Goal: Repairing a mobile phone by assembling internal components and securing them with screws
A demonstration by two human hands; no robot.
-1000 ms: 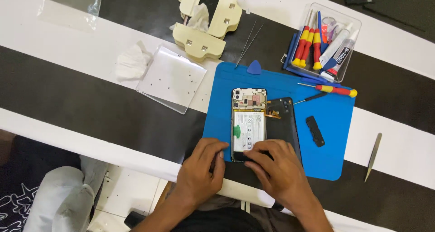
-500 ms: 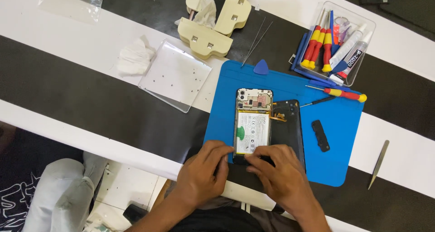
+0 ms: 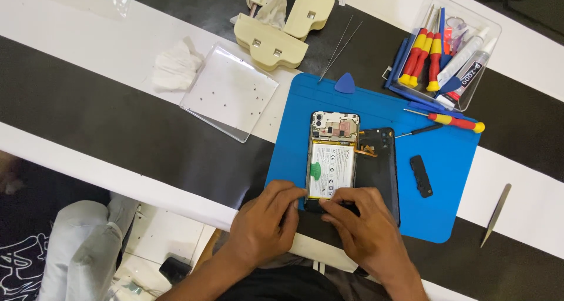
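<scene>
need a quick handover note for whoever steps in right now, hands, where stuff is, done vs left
Left hand: fingertips on the lower left edge of the opened phone.
Right hand: fingertips on the phone's bottom end; no tool visible in either hand.
Phone lies face down on the blue mat, battery showing.
Done: black back cover is off, beside the phone on its right; a small black part lies apart.
Left: battery and upper board are in place.
Red-yellow screwdriver on mat; loose screws on clear tray.
</scene>
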